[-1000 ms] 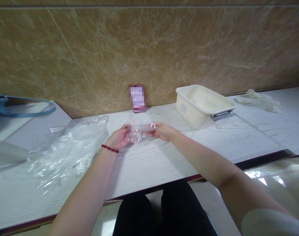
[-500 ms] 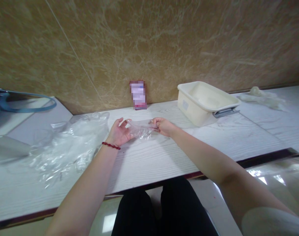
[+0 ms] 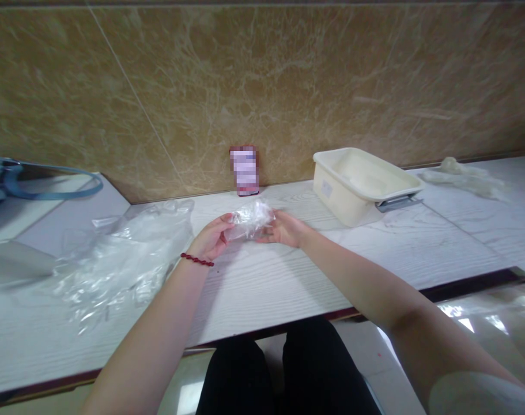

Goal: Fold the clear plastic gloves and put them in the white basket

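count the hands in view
2: the left hand at the left end of the crumpled clear plastic, the right hand at its right end. No other hand shows.

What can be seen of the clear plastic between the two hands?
The clear plastic looks thin, crumpled and shiny, with glints across its top. The left hand holds its left end; the right hand touches its right end. Below is the white table; whether they touch, I cannot tell.
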`<state>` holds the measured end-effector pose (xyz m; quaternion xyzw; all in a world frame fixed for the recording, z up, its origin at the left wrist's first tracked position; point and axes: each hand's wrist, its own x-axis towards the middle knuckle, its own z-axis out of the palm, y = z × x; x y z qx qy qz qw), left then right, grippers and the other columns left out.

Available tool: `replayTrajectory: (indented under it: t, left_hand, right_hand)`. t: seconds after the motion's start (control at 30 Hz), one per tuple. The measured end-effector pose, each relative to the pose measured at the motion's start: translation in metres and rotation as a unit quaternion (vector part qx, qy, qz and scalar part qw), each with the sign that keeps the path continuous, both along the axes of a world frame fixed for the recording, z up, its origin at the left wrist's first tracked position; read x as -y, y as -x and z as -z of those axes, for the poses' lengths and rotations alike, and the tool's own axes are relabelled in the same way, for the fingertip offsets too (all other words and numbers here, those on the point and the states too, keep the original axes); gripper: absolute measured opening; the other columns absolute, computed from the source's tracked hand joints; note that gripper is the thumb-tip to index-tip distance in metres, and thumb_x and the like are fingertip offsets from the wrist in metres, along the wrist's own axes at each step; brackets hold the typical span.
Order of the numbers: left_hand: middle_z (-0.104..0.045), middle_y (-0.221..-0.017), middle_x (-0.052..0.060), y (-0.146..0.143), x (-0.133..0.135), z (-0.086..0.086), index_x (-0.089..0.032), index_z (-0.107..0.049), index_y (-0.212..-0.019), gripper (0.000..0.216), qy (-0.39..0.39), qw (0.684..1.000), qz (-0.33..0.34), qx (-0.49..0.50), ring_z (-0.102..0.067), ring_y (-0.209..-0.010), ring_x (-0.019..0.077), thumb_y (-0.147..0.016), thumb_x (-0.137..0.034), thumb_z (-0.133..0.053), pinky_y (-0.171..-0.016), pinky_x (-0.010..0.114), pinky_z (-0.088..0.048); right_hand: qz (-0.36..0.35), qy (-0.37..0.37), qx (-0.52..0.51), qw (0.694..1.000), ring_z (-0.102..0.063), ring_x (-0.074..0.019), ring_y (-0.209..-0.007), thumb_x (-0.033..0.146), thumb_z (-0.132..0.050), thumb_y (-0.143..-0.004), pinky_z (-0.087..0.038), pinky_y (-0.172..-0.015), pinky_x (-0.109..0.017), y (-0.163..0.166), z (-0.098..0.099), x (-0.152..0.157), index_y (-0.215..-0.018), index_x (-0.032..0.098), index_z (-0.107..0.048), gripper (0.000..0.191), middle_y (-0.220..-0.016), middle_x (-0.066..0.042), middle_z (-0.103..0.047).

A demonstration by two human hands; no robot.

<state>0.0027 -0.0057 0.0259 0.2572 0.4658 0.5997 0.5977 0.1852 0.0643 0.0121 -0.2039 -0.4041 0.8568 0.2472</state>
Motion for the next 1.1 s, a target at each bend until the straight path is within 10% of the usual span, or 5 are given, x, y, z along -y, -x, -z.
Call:
replayTrajectory:
  t: [0.17,0.57,0.93,1.1]
  left_hand:
    - [-0.063,-0.073,-0.001,0.0,-0.003,0.003,-0.014,-0.054,-0.081,0.026,-0.028,0.998,-0.048,0.02,-0.059,-0.059,0.0079,-0.064,0.005,-0.05,-0.055,0.017,-0.048]
    - [-0.062,-0.081,0.0,-0.003,0.001,0.003,-0.017,-0.053,-0.085,0.037,-0.066,0.996,-0.006,-0.06,-0.059,-0.066,0.0106,-0.055,0.001,-0.063,-0.058,0.021,-0.048]
    - [-0.058,-0.085,0.001,-0.002,0.0,0.006,-0.017,-0.051,-0.09,0.046,-0.056,0.992,0.018,-0.108,-0.057,-0.07,0.011,-0.051,0.003,-0.062,-0.058,0.019,-0.046]
    - [-0.057,-0.088,0.001,-0.005,0.004,0.004,-0.017,-0.051,-0.092,0.043,-0.064,0.989,0.048,-0.122,-0.056,-0.068,0.0104,-0.054,-0.002,-0.064,-0.056,0.019,-0.045]
  right_hand:
    - [-0.003,-0.1,0.036,0.994,-0.058,-0.0104,-0.076,0.011,-0.069,-0.057,-0.048,-0.073,-0.03,0.003,0.008,0.005,-0.109,0.028,-0.038,0.062,-0.087,0.003,-0.055]
    - [0.192,-0.175,0.061,0.964,-0.054,-0.0077,-0.066,0.004,-0.062,-0.055,-0.046,-0.064,-0.022,0.011,0.018,-0.01,-0.12,0.024,-0.032,0.074,-0.082,0.003,-0.055]
    - [0.184,-0.056,0.074,0.979,-0.04,-0.0069,-0.045,0.027,-0.04,-0.074,-0.029,-0.044,-0.019,0.006,0.01,-0.018,-0.098,0.018,-0.048,0.027,-0.053,0.005,-0.046]
    - [0.216,-0.167,0.13,0.953,-0.047,-0.009,-0.055,0.046,-0.051,-0.071,-0.034,-0.051,-0.02,0.008,0.014,-0.018,-0.075,0.018,-0.053,0.028,-0.058,0.003,-0.052]
